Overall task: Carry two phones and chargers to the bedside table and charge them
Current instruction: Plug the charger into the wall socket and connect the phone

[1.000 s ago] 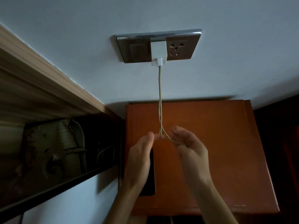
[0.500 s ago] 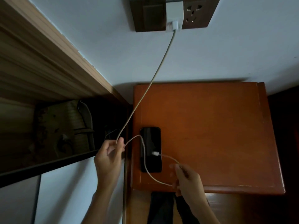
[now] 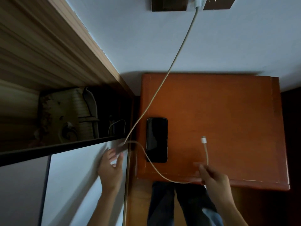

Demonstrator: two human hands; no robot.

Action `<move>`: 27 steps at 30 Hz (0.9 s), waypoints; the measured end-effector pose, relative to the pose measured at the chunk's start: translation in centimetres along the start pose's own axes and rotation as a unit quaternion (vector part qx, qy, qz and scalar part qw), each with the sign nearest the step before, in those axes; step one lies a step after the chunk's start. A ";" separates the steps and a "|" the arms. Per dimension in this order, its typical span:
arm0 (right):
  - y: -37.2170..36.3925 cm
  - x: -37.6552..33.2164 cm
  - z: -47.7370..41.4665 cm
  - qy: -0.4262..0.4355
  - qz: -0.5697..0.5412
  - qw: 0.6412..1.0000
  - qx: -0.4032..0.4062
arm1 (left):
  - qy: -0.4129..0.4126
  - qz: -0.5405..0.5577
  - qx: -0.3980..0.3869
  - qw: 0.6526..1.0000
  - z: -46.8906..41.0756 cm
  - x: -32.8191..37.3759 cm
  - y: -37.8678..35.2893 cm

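A black phone [image 3: 156, 139] lies face up near the left front of the orange-brown bedside table [image 3: 228, 121]. A white charger plug [image 3: 197, 1] sits in the wall socket panel [image 3: 167, 4] at the top edge. Its beige cable [image 3: 176, 57] runs down to my left hand [image 3: 112, 165], which pinches it left of the table. From there the cable loops across the table's front edge to my right hand [image 3: 213, 178], which grips it near the end. The white connector [image 3: 203, 139] sticks up free, to the right of the phone. Only one phone is in view.
A wooden headboard [image 3: 53, 46] and a dark gap with a patterned object [image 3: 65, 118] lie to the left. A pale bed surface [image 3: 78, 185] is beneath my left hand. My legs in dark trousers [image 3: 179, 207] stand at the table's front edge.
My right hand has swung right, carrying the connector from over the phone's screen to the bare tabletop right of it. The left hand stays on the cable. The view tilted down.
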State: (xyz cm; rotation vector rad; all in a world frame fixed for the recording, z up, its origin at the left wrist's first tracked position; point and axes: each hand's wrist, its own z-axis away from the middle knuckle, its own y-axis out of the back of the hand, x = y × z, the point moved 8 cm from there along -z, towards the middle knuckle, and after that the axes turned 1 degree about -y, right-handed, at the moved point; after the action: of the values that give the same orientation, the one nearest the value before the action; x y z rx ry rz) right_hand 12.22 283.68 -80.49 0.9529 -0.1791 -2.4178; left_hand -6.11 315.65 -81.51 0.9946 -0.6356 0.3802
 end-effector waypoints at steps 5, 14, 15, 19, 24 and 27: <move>-5.3 -2.0 1.1 0.051 -0.041 0.991 -0.114 | -0.035 0.001 0.053 0.998 3.0 2.8 -0.9; -8.0 -4.1 3.8 0.084 -0.132 0.968 -0.198 | -0.199 0.124 -0.186 0.954 7.5 10.3 -8.1; -7.9 -4.3 3.7 0.086 -0.148 0.965 -0.199 | -0.153 0.144 -0.241 0.947 8.0 9.4 -9.2; -6.6 -5.2 2.8 0.092 -0.170 0.971 -0.143 | -0.093 0.126 -0.333 0.930 9.7 5.6 -10.9; -5.6 -7.4 1.3 0.145 -0.107 0.982 -0.059 | -0.069 0.085 -0.288 0.951 10.4 1.8 -8.7; -5.6 -7.7 0.9 0.155 -0.100 0.982 -0.047 | -0.055 0.064 -0.262 0.961 10.3 -0.4 -7.4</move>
State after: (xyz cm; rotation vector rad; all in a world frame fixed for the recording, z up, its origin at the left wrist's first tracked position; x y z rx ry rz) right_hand 13.89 292.44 -76.93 1.3406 0.1501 -2.3894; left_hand -5.47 302.98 -82.62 0.4702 -0.8516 0.2496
